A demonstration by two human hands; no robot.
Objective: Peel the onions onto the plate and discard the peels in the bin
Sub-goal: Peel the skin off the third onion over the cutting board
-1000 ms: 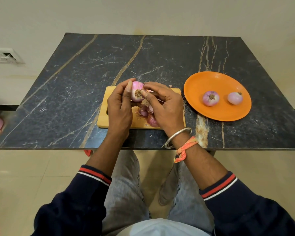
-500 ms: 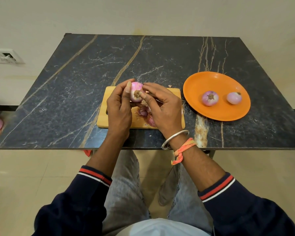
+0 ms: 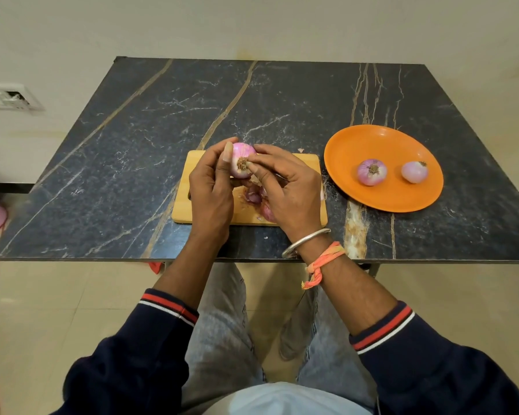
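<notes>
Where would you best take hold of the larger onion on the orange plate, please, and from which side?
Take the larger onion round its widest part, thumb and fingers on opposite flanks, coming down from above. It sits with its root tuft facing up, so the smooth round sides are free, with bare orange plate all around it and the smaller onion well apart to its right.

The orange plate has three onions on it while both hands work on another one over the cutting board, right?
No. The head view shows two onions on the orange plate, not three. The left hand and right hand do work on another onion over the cutting board.
</notes>
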